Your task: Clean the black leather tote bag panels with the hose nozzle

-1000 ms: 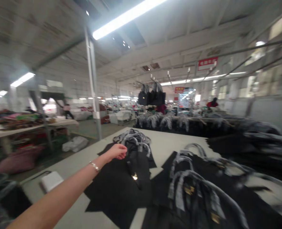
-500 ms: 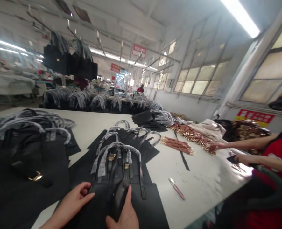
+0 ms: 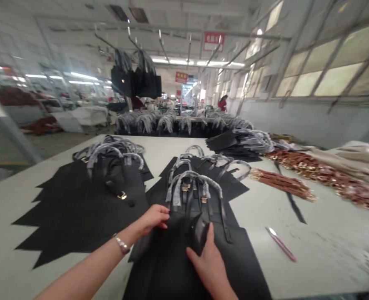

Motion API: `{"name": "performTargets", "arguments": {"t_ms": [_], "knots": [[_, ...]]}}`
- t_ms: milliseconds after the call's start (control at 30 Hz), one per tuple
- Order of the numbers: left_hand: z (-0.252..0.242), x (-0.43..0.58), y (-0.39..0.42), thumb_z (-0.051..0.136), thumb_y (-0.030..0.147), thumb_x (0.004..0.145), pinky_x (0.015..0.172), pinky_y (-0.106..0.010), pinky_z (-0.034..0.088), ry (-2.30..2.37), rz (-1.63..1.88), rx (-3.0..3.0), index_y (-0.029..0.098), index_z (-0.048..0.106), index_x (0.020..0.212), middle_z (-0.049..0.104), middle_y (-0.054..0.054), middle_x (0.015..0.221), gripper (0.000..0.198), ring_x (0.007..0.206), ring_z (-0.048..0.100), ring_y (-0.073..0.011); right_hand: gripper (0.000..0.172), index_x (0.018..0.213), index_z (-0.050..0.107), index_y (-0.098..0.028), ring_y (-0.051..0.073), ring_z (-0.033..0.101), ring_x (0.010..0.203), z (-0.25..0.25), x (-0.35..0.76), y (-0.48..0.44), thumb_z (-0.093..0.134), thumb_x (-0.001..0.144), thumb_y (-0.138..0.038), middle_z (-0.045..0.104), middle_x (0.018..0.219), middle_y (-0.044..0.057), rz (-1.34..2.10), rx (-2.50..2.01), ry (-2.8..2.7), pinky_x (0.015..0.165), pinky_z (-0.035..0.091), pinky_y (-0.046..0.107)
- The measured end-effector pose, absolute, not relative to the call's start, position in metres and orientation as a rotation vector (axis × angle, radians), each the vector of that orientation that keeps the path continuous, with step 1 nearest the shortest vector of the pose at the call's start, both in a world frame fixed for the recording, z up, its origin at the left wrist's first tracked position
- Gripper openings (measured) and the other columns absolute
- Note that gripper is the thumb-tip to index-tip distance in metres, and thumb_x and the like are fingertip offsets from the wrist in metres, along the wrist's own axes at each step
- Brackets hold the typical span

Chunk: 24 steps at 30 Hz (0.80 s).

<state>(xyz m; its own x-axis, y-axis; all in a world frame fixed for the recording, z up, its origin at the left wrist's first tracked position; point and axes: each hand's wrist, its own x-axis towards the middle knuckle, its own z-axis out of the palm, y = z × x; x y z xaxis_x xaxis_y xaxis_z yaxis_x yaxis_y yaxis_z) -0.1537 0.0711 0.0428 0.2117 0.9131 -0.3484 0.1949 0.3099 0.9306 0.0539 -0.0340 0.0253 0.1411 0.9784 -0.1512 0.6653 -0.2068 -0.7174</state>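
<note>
Over the worktop (image 3: pixel 334 250), the right hand (image 3: pixel 214 264) pinches a strap (image 3: pixel 199 232) above a bag (image 3: pixel 237 262). The left hand (image 3: pixel 153 219) is by the bag's edge; I cannot tell its grip.

Black leather-look handbag (image 3: pixel 172 258), lower centre; grey-white plastic-wrapped handles (image 3: pixel 215 181), centre; rust-brown thin straps (image 3: pixel 282 184), right; pink slim-handled tool (image 3: pixel 282 246), lower right.

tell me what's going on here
A person's right hand holds a glossy black piece over the nearest black bag panel. The left hand is at that panel's upper left; whether it grips is unclear. A stack of black panels lies left on the pale table, with a pink tool and brown straps right.
</note>
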Motion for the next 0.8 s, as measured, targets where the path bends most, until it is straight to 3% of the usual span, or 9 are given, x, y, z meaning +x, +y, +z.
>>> {"name": "performTargets", "arguments": {"t_ms": [133, 233, 400, 500, 567, 667, 800], "knots": [[0.041, -0.155, 0.071, 0.071, 0.017, 0.056, 0.052, -0.024, 0.050, 1.274, 0.721, 1.137, 0.012, 0.061, 0.058, 0.052, 0.003, 0.055, 0.011, 0.051, 0.048, -0.0085, 0.095, 0.150, -0.003, -0.002, 0.039, 0.062, 0.113, 0.025, 0.054, -0.033, 0.054, 0.083, -0.037, 0.055, 0.132, 0.028, 0.849, -1.949, -1.626, 0.090, 0.049, 0.045], [0.043, -0.152, 0.066, 0.072, 0.014, 0.056, 0.056, -0.023, 0.052, 1.221, 0.707, 1.115, 0.011, 0.066, 0.062, 0.059, -0.001, 0.060, 0.010, 0.055, 0.053, -0.0094, 0.092, 0.150, 0.000, -0.003, 0.039, 0.061, 0.114, 0.026, 0.052, -0.035, 0.054, 0.083, -0.037, 0.054, 0.134, 0.028, 0.796, -1.965, -1.640, 0.089, 0.050, 0.046], [0.040, -0.151, 0.057, 0.076, 0.018, 0.057, 0.061, -0.024, 0.052, 1.236, 0.817, 1.061, 0.011, 0.064, 0.066, 0.058, 0.001, 0.061, 0.016, 0.057, 0.054, -0.0084, 0.073, 0.142, 0.027, -0.001, 0.037, 0.062, 0.112, 0.037, 0.060, -0.037, 0.055, 0.082, -0.032, 0.062, 0.123, 0.027, 0.773, -1.825, -1.638, 0.093, 0.047, 0.044], [0.035, -0.150, 0.048, 0.079, 0.020, 0.056, 0.062, -0.025, 0.052, 1.235, 0.867, 1.048, 0.012, 0.064, 0.070, 0.056, 0.003, 0.060, 0.021, 0.056, 0.053, -0.0084, 0.074, 0.141, 0.033, -0.011, 0.027, 0.072, 0.073, 0.054, 0.072, -0.041, 0.061, 0.079, -0.038, 0.071, 0.103, 0.015, 1.029, -1.697, -1.602, 0.074, 0.055, 0.038], [0.033, -0.146, 0.040, 0.079, 0.023, 0.057, 0.062, -0.025, 0.051, 1.187, 0.867, 1.064, 0.011, 0.066, 0.072, 0.059, 0.001, 0.063, 0.022, 0.057, 0.054, -0.0093, 0.078, 0.143, 0.030, -0.016, 0.018, 0.065, 0.051, 0.064, 0.077, -0.044, 0.064, 0.077, -0.039, 0.071, 0.093, 0.008, 1.271, -1.567, -1.560, 0.054, 0.053, 0.032], [0.032, -0.139, 0.028, 0.077, 0.025, 0.060, 0.064, -0.024, 0.049, 1.084, 0.837, 1.097, 0.011, 0.070, 0.077, 0.065, -0.003, 0.073, 0.024, 0.063, 0.057, -0.0110, 0.082, 0.144, 0.027, -0.017, 0.012, 0.058, 0.042, 0.074, 0.076, -0.045, 0.067, 0.074, -0.032, 0.069, 0.086, 0.003, 1.602, -1.373, -1.439, 0.040, 0.045, 0.024], [0.029, -0.128, 0.014, 0.076, 0.029, 0.062, 0.061, -0.023, 0.046, 0.953, 0.850, 1.127, 0.010, 0.071, 0.075, 0.065, -0.003, 0.069, 0.023, 0.062, 0.054, -0.0109, 0.088, 0.144, 0.027, -0.014, 0.010, 0.056, 0.039, 0.077, 0.071, -0.038, 0.071, 0.071, -0.032, 0.069, 0.080, 0.001, 1.723, -1.270, -1.343, 0.037, 0.043, 0.022]]}}
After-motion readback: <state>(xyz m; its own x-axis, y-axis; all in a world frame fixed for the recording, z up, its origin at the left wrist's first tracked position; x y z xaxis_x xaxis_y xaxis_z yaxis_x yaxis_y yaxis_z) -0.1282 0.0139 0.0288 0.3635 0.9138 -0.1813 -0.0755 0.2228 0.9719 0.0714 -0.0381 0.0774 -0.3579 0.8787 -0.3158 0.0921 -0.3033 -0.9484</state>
